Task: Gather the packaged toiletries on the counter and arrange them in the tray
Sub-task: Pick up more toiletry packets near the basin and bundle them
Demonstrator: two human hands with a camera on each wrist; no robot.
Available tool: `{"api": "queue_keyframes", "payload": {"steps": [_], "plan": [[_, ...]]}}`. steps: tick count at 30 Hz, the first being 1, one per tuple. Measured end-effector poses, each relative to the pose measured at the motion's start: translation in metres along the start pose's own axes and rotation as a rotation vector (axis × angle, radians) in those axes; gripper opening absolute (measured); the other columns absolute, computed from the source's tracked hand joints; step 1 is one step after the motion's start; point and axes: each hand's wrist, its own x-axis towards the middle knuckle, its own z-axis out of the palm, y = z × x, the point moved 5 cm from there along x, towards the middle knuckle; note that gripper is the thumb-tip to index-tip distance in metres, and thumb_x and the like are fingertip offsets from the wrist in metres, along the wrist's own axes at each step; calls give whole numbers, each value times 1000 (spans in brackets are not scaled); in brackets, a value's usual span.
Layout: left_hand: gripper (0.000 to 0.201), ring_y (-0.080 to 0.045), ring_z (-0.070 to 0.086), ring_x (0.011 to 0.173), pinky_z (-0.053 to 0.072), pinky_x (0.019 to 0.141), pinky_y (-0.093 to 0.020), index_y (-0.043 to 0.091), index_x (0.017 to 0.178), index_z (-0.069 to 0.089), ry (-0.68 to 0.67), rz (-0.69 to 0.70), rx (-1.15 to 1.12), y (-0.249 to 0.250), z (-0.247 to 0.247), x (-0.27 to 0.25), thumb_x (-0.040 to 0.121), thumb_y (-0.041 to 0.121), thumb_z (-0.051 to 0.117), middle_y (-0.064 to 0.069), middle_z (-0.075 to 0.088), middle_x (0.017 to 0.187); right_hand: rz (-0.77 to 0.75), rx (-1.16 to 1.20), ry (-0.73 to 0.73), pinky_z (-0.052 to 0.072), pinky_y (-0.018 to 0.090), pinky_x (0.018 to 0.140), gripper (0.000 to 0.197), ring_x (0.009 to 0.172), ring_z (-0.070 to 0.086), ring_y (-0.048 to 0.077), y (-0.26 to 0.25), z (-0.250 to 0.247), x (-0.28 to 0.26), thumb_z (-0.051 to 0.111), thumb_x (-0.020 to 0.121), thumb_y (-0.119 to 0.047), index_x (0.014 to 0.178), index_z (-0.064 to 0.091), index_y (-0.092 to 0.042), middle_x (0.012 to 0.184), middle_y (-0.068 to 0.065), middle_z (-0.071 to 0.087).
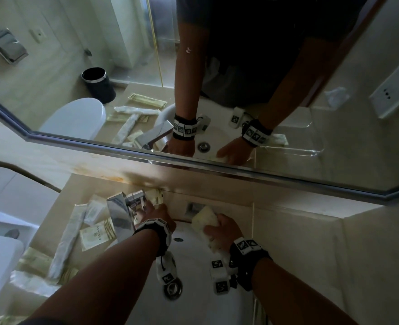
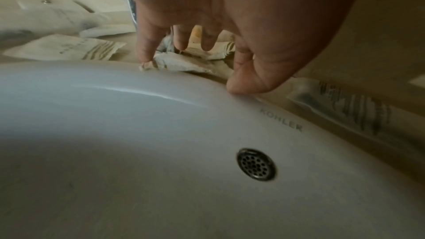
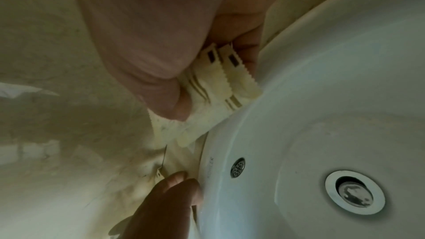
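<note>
Right hand point(image 1: 222, 227): gripping a stack of cream packets point(image 1: 205, 219) over the back rim of the white sink point(image 1: 193, 306). In the right wrist view the thumb point(image 3: 161, 86) and fingers are clamping at least two flat sachets point(image 3: 220, 83) with serrated edges and brown stripes, their lower ends touching the sink rim point(image 3: 287, 72).

Left hand point(image 1: 157, 213): reaching down behind the sink, beside the chrome faucet point(image 1: 121, 212). In the left wrist view the fingers point(image 2: 147, 46) are hanging spread apart and pointing down, the thumb tip point(image 2: 243, 86) touching the rim point(image 2: 161, 83). The fingertips are arriving at a crumpled striped packet point(image 2: 179, 63) lying on the counter just behind the rim; whether they are pinching it or only touching it cannot be told.

Packets on the counter point(image 1: 76, 184), left of the faucet: one flat square sachet with printed lettering point(image 1: 97, 234); one white wrapped block point(image 1: 95, 211); one long narrow wrapped item point(image 1: 67, 240) lying diagonally; further cream and green packets point(image 1: 36, 259) lying near the front edge, partly overlapped by the long one. Another striped sachet point(image 2: 340, 108) is lying along the rim on the thumb side of the left hand.

Tray: a clear tray is showing only as a reflection in the mirror point(image 1: 217, 167), sitting on the counter on the right-hand side of the sink; the head view does not show it directly.

Sink fittings: drain stopper point(image 1: 172, 287) sitting at the bottom, overflow grille point(image 2: 256, 164) sitting in the back wall.
</note>
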Motion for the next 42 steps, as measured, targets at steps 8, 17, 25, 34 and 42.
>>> {"api": "queue_keyframes", "payload": {"steps": [8, 17, 25, 34, 42], "plan": [[52, -41, 38, 130, 43, 101, -52, 17, 131, 44, 35, 11, 95, -1, -4, 11, 82, 20, 59, -10, 35, 138, 6, -15, 45, 45, 27, 68, 39, 91, 62, 22, -1, -4, 3, 70, 82, -27, 116, 60, -11, 106, 4, 64], [56, -37, 52, 119, 49, 92, -46, 19, 127, 38, 56, 86, 71, 2, -10, 7, 78, 25, 64, -9, 54, 124, 9, 12, 78, 54, 40, 86, 54, 100, 62, 23, -5, -3, -1, 67, 70, -39, 119, 59, -17, 114, 3, 63], [51, -35, 33, 128, 43, 100, -53, 23, 128, 47, 78, 134, 283, 1, 2, -4, 79, 25, 60, -7, 35, 133, 7, -19, 106, 54, 36, 83, 45, 97, 62, 19, -4, -6, -7, 68, 74, -37, 113, 59, -18, 108, 0, 63], [42, -32, 39, 128, 45, 101, -48, 20, 126, 48, 62, 179, 247, 3, -1, -2, 84, 17, 47, -4, 47, 133, 24, -66, 85, 44, 24, 68, 40, 92, 60, 16, -3, -10, -8, 65, 74, -38, 108, 58, -20, 106, 0, 62], [72, -39, 34, 135, 38, 106, -47, 45, 151, -1, 34, 221, 256, 13, -6, -5, 93, 21, 36, -12, 39, 145, -32, -107, 119, 34, 6, 55, 22, 77, 53, 2, -4, -20, -10, 70, 78, -35, 81, 48, -33, 85, -15, 55]]}}
